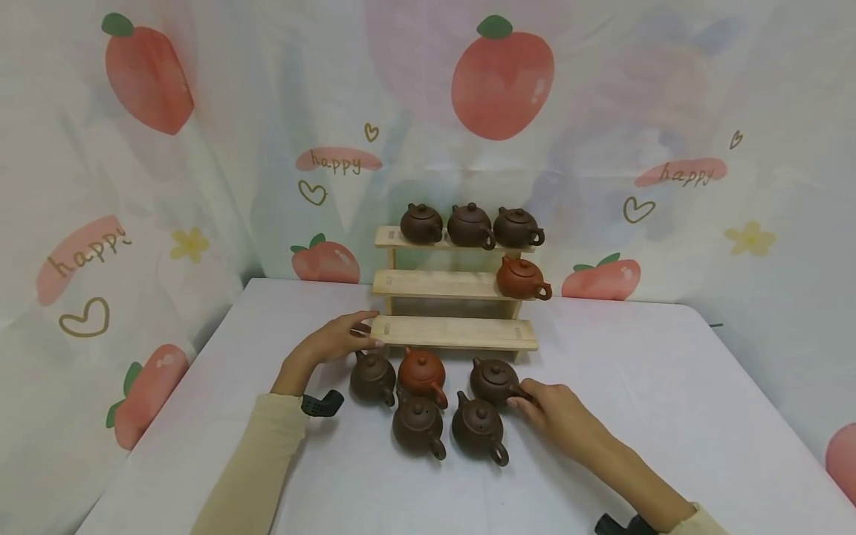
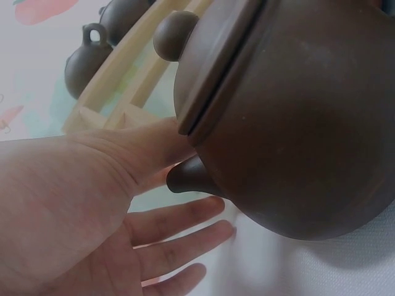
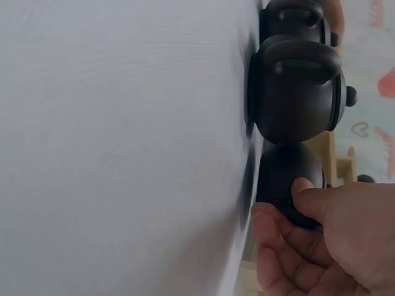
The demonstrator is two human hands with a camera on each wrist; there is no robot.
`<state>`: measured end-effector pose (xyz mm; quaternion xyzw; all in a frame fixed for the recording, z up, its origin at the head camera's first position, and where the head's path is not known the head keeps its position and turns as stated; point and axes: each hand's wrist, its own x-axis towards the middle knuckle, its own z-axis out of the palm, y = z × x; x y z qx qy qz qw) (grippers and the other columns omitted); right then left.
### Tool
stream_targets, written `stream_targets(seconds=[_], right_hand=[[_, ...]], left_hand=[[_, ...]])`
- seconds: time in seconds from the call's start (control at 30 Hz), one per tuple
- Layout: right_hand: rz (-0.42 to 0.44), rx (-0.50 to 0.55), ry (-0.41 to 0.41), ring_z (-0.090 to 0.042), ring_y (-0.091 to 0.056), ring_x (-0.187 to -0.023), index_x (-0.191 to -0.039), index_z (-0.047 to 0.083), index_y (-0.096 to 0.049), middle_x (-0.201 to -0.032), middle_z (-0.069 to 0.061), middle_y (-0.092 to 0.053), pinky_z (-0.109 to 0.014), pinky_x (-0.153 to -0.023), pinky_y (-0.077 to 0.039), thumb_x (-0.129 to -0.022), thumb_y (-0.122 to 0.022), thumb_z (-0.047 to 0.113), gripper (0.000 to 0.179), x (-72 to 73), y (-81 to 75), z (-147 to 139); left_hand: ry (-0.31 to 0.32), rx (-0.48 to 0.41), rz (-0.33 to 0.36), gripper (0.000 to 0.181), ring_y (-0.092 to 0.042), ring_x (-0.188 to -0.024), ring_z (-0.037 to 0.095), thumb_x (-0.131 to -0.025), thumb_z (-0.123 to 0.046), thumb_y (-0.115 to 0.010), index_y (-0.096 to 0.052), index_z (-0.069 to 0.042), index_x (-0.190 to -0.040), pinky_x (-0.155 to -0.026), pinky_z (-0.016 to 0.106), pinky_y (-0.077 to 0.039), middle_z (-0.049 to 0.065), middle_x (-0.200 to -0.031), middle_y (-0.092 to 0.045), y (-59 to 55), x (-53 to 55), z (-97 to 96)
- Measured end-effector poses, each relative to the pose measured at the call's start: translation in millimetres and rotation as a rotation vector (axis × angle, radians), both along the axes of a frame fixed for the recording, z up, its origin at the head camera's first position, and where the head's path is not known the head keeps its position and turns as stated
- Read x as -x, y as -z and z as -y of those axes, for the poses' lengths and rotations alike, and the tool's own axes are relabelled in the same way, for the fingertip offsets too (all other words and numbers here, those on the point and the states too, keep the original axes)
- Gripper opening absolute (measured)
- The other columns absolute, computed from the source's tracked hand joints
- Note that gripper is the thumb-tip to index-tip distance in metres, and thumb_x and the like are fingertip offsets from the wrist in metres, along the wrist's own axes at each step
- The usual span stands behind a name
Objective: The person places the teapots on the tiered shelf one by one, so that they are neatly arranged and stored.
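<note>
My right hand [image 1: 558, 416] pinches the handle of a dark brown teapot [image 1: 493, 379] on the white table, at the right of the teapot group. Thumb and curled fingers meet at that handle in the right wrist view, with the teapot body [image 3: 285, 169] beyond. My left hand [image 1: 334, 340] is at the left end of the wooden rack's lowest step [image 1: 455, 332], thumb and forefinger spanning the board's end. Its other fingers [image 2: 176, 246] stretch out straight. Another dark teapot [image 1: 372, 380] stands just in front of it, hiding its thumb tip in the left wrist view.
An orange-red teapot [image 1: 422, 371] and two dark teapots, one at the left [image 1: 417, 425] and one at the right [image 1: 478, 427], stand close together. On the rack, three dark teapots [image 1: 469, 225] line the top step; another orange-red teapot [image 1: 520, 278] stands at the middle step's right end.
</note>
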<state>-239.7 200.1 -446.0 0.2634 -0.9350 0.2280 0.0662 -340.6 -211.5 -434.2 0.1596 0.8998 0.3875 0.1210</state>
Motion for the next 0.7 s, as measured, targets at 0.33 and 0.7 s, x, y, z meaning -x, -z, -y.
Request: stream_targets(seconds=[0.33,0.7], right_hand=[[0.042,0.072,-0.016,0.000,-0.046,-0.059,-0.085,0.016,-0.059,-0.066,0.010,-0.057,-0.022,-0.055,-0.041,-0.104,-0.069,0.021,0.022,5.8,-21.9,2],[-0.009,0.088,0.020,-0.009,-0.052,-0.061,-0.088,0.011,-0.063,-0.067,0.006,-0.058,-0.026,-0.056,-0.044,-0.104,-0.069,0.018,0.019,35.2,-67.2,18]], left_hand=[[0.000,0.000,-0.002,0.073,-0.055,-0.140,0.042,-0.101,-0.033,-0.073,-0.041,-0.006,-0.162,-0.112,0.057,-0.047,0.028,-0.148,-0.058,1.1,0.7,-0.7],[0.004,-0.018,0.006,0.074,-0.054,-0.140,0.043,-0.102,-0.032,-0.073,-0.040,-0.005,-0.162,-0.113,0.058,-0.046,0.027,-0.151,-0.055,1.4,0.4,0.7]])
